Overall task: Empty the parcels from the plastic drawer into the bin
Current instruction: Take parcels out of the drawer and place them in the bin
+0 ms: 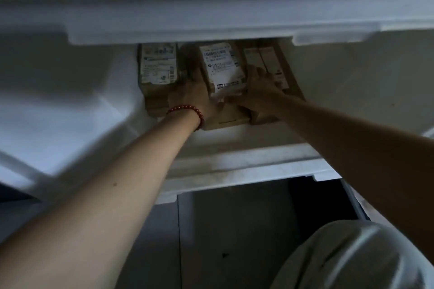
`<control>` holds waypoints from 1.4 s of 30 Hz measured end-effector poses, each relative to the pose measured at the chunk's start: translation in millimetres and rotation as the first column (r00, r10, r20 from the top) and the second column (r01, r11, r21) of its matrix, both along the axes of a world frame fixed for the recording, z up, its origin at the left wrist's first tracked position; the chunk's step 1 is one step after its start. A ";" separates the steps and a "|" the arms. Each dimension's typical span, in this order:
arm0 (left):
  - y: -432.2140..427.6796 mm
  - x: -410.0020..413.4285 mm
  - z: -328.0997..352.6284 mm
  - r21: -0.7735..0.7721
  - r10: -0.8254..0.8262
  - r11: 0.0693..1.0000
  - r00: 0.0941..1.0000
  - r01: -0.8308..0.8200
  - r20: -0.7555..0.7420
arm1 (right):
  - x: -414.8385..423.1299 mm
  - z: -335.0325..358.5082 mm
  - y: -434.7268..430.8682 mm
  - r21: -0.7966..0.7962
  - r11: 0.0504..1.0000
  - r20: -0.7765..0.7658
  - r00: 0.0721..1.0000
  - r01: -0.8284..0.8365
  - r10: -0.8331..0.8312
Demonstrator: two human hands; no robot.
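early stage judged: left parcel [158, 65], right parcel [270, 61] lying at far end of plastic drawer [234, 166]; middle parcel [220, 65] gripped by left hand [195, 94] and right hand [260, 87], fingers curled on sides. bin not seen.

The drawer [234, 166] is smooth white plastic, faintly glossy, with grubby scuffs on its front lip. The left parcel [157, 65], middle parcel [220, 65] and right parcel [267, 58] are matt brown cardboard, each bearing white paper labels, the middle one's slightly shiny. The bracelet [185, 108] has glossy red beads. Grey trouser cloth [352, 260] looks soft, matt.
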State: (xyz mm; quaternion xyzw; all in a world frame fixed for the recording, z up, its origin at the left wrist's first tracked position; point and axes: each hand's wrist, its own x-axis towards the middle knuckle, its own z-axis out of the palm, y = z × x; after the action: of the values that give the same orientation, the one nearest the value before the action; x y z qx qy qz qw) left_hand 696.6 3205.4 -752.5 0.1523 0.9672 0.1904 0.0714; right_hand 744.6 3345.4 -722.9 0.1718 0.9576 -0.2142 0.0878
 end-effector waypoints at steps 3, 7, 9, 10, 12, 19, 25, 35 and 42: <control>1.3 -1.3 -4.2 -0.004 -0.002 1.000 1.000 0.002 -0.016 | -1.7 -3.0 -1.4 0.009 1.000 -0.013 1.000 0.013 -0.013; 4.4 1.8 -3.8 0.114 -0.006 0.993 1.000 0.003 0.030 | -3.2 -4.6 -6.3 -0.039 0.997 -0.046 0.997 0.060 -0.061; 3.6 5.2 -1.4 0.146 -0.010 0.989 0.998 -0.001 0.069 | -0.8 -4.7 -9.1 -0.092 0.994 -0.040 0.997 0.064 -0.068; 3.0 7.9 -0.2 0.163 -0.012 0.987 0.996 -0.003 0.086 | 1.2 -4.5 -10.1 -0.124 0.990 -0.044 0.996 0.066 -0.072; 2.0 16.4 4.4 0.186 -0.011 0.983 0.995 -0.007 0.095 | 7.5 -2.2 -12.0 -0.195 0.977 -0.056 0.994 0.085 -0.098; -6.6 65.9 31.2 0.289 -0.021 0.957 0.999 0.008 0.041 | 49.1 12.2 -14.3 -0.418 0.902 -0.114 0.979 0.108 -0.170; -20.8 111.2 69.4 0.361 0.021 0.932 1.000 -0.018 -0.003 | 102.9 39.7 -25.0 -0.416 0.908 -0.249 0.956 0.041 -0.157; -35.2 216.0 112.5 0.541 -0.096 0.836 0.995 0.085 -0.009 | 228.8 81.9 -20.9 -0.370 0.929 -0.352 0.923 0.016 -0.157; 10.5 279.0 135.2 0.634 -0.167 0.768 0.984 0.093 0.059 | 316.0 103.4 7.7 -0.437 0.895 -0.384 0.882 0.088 -0.274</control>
State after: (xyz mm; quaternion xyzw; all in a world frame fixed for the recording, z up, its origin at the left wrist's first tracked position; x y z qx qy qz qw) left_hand 975.6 3215.9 -617.3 0.2231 0.8297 0.5049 0.0834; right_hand 1060.6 3353.1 -619.6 0.1882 0.8658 -0.4491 -0.1157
